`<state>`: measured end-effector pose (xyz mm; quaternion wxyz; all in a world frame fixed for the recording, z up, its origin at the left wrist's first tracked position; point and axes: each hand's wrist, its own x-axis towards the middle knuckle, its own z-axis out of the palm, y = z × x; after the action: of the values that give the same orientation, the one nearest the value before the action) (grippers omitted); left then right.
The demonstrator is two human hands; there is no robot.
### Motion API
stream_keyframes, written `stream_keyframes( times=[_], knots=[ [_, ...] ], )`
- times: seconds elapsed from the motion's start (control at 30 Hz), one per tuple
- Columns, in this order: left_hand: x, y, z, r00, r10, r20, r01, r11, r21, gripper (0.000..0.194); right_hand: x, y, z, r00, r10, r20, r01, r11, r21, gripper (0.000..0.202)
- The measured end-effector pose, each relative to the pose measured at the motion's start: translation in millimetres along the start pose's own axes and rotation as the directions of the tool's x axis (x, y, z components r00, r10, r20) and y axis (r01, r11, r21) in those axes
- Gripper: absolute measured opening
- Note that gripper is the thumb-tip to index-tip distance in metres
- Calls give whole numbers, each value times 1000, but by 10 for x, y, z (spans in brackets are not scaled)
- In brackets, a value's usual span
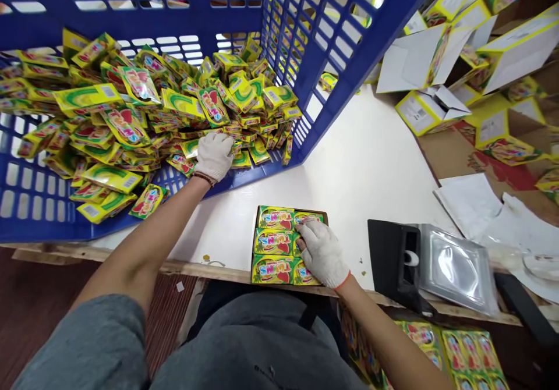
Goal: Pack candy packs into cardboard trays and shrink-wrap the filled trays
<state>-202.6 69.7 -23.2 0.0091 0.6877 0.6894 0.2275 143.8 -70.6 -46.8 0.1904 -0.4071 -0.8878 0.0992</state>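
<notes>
My left hand (213,156), in a white knitted glove, reaches into a blue plastic crate (288,151). It touches the near edge of a heap of small yellow-green candy boxes (174,105); its fingertips are hidden, so I cannot see a grip. My right hand (324,253), gloved too, rests on the right column of a shallow carton (326,218) at the table's front edge. Its fingers are stretched out and a little apart over the boxes. Inside, candy boxes (273,241) lie label up in two columns and several rows; the hand partly covers the right column.
The white table (362,145) runs along the crate. Open yellow display cartons (437,110) pile up at the right. A black device (395,262) and clear plastic packaging (456,268) lie right of my right hand. Filled cartons (471,355) stand below the table edge.
</notes>
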Motion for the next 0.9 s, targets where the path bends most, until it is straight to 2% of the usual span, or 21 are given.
stream_keyframes(
  times=[0.1,0.17,0.2,0.27,0.33,0.4,0.47,0.5,0.53,0.57,0.63,0.7,0.73,0.9],
  knots=[
    [-270,162,-90,1000,-4,-29,3,999,-47,15,-22,47,-44,988,73,-137,-40,972,231,30],
    [-527,389,-164,1000,-3,-11,0,973,-230,21,31,59,-128,969,176,-171,-99,919,381,34],
    [-650,532,-206,1000,20,23,-11,929,-369,24,91,62,-186,963,221,-154,-127,877,464,42],
    [-844,846,-294,986,142,90,-52,768,-638,25,265,70,-312,967,249,-45,-159,737,656,73],
    [-944,1137,-356,955,280,92,-114,639,-761,21,464,87,-424,974,182,132,-209,520,828,96],
    [-958,1345,-360,943,327,63,-166,627,-761,18,618,120,-500,944,111,311,-330,322,887,97],
    [-921,1444,-296,941,333,65,-190,674,-714,21,683,178,-537,903,110,415,-430,226,874,84],
    [-898,1456,-245,938,339,70,-202,702,-683,25,684,218,-544,895,138,423,-445,223,867,75],
    [-881,1450,-187,935,347,72,-220,727,-650,30,669,265,-544,897,177,405,-439,258,860,64],
    [-873,1432,-128,933,354,70,-239,751,-615,35,643,318,-539,905,223,362,-419,332,845,54],
    [-899,1380,-31,939,339,63,-254,805,-536,43,584,428,-512,927,288,239,-364,545,755,35],
    [-983,1343,19,944,316,92,-242,857,-454,43,538,521,-466,948,279,153,-313,722,617,22],
    [-1043,1337,26,941,314,126,-238,880,-410,41,525,554,-438,956,258,139,-290,773,564,20],
    [-1371,1416,-3,923,282,262,-240,954,-181,41,542,610,-337,973,150,175,-217,853,475,23]
  ],
)
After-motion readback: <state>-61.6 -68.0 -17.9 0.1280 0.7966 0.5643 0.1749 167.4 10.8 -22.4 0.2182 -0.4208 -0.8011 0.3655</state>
